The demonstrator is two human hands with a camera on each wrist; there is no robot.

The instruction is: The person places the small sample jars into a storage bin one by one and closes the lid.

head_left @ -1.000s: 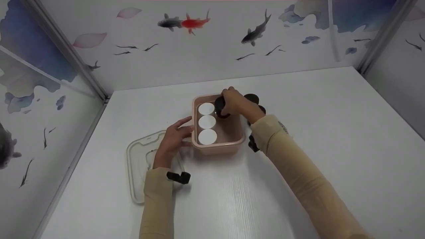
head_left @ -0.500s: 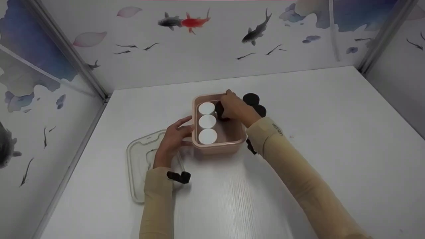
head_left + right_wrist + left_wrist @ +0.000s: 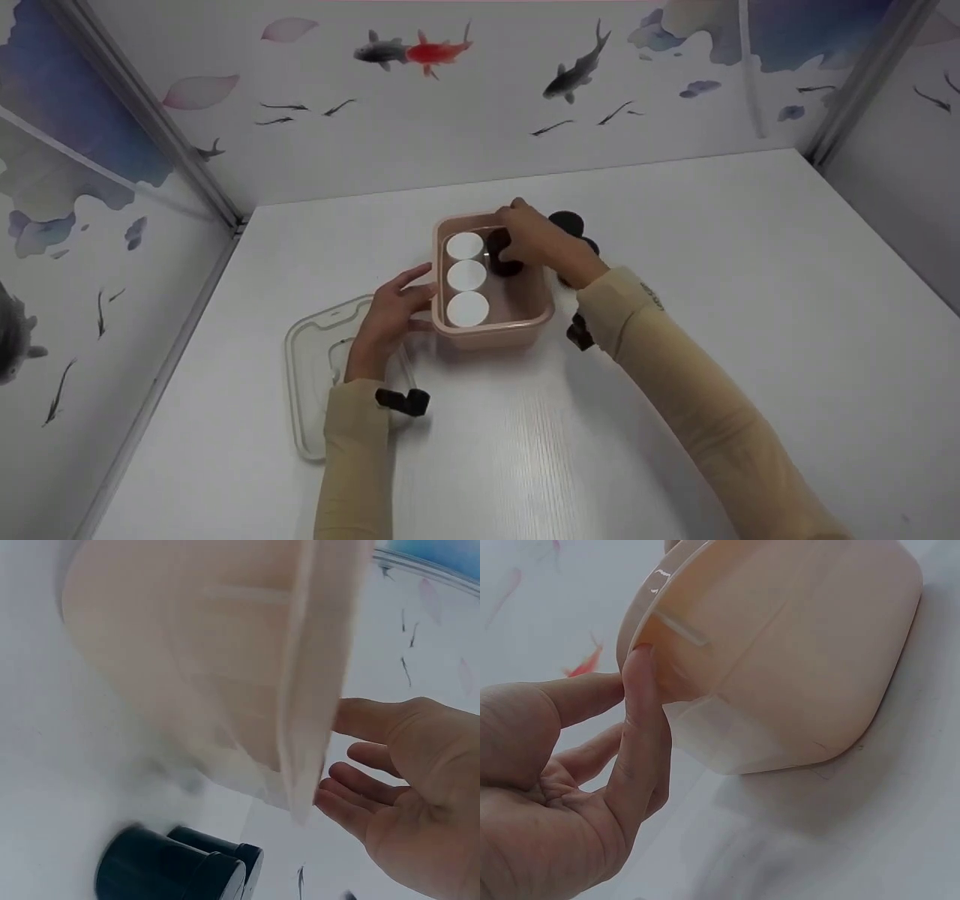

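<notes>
A pink plastic bin (image 3: 498, 336) stands on the table. Three white round-topped jars (image 3: 466, 275) line its left side. A black jar (image 3: 504, 259) sits in its far right corner. My right hand (image 3: 534, 234) is over that jar, thumb and fingers at its top; in the right wrist view the spread fingers (image 3: 360, 787) reach behind the bin's rim, which hides their tips. My left hand (image 3: 391, 315) rests against the bin's left side with fingers extended; in the left wrist view a fingertip (image 3: 640, 664) presses under the rim.
A pale lid (image 3: 307, 390) lies on the table under the left forearm. Black jars (image 3: 172, 866) stand right of the bin, partly behind the right arm. Printed wall panels (image 3: 480, 142) border the table's back and sides.
The black jar has gone lower into the bin's far right corner. My right hand went down with it, then lifted slightly, and more of the jar shows. The left hand has stayed still.
</notes>
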